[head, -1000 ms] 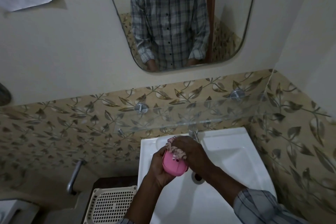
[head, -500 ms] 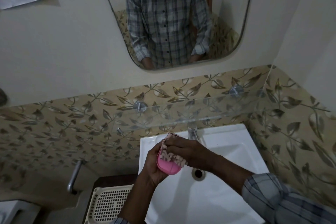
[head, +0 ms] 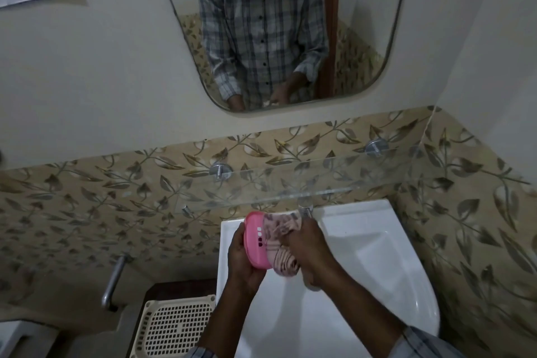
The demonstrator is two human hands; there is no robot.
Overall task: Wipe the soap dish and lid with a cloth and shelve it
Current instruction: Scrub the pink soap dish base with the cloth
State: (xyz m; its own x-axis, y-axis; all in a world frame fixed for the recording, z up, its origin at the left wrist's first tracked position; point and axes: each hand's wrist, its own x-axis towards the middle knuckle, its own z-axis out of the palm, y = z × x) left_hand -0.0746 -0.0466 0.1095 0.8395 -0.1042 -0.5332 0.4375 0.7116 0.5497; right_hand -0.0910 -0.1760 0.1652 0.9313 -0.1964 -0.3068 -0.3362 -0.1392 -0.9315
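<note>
A pink oval soap dish (head: 255, 238) with small drain slots is held on edge over the white sink (head: 374, 244). My left hand (head: 242, 263) grips it from the left and below. My right hand (head: 309, 250) presses a pink patterned cloth (head: 280, 244) into the dish's inner face. The cloth covers the right half of the dish and hangs below it. I cannot tell whether this piece is the dish or its lid. A clear glass shelf (head: 290, 187) is fixed to the wall just above the sink.
A tap (head: 305, 208) stands at the sink's back edge, right behind the cloth. A cream perforated basket (head: 177, 325) sits left of the sink, beside a metal wall bar (head: 113, 282). A mirror (head: 279, 29) hangs above the leaf-patterned tiles. The right wall is close.
The dish has turned so its slotted inner face shows, and it has risen slightly toward the tap. The cloth has moved from the top edge down across the inside.
</note>
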